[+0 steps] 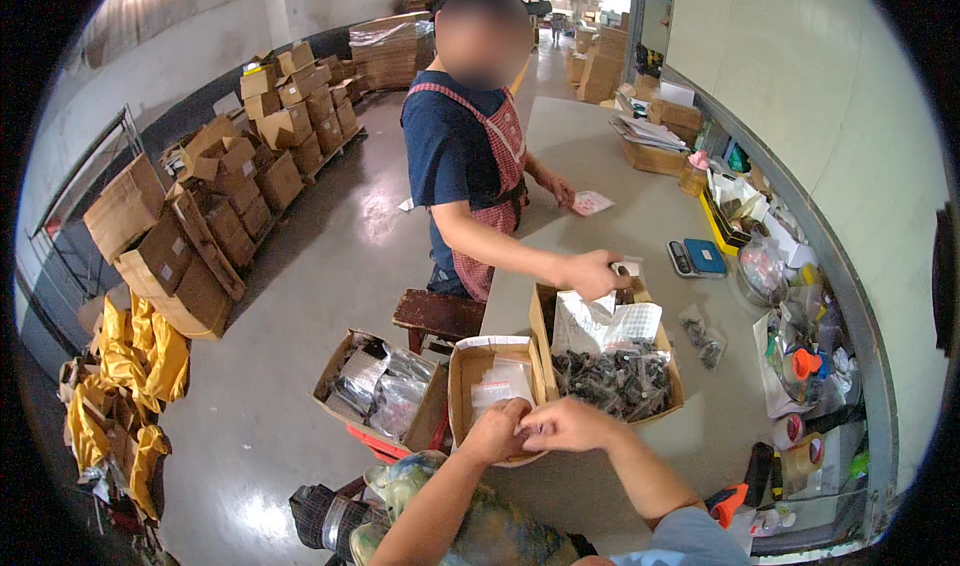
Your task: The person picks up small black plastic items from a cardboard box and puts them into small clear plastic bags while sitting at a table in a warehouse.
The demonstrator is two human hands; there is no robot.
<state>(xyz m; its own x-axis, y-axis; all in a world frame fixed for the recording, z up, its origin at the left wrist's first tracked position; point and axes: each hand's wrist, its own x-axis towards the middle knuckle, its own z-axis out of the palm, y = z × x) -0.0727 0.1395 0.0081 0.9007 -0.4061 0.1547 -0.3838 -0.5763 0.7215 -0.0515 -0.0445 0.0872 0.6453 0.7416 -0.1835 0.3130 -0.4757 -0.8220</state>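
Observation:
My left hand (493,432) and my right hand (568,426) meet over the near end of a small open cardboard box (461,386). Both have their fingers closed in a pinch; what is between them is too small and covered to make out. Clear plastic bags (503,381) lie in that box, just beyond my fingers. Right of it stands a larger carton (672,371) full of bagged dark small parts (612,378), with printed sheets (605,324) on top. A co-worker's hand (592,274) reaches to the far side of this carton.
A carton of bagged items (390,391) stands at the left on a red support. On the grey table (560,141) lie a filled clear bag (703,336) and a blue scale (705,257). Clutter and tape rolls (803,456) line the right wall. A wooden stool (445,313) stands by the co-worker.

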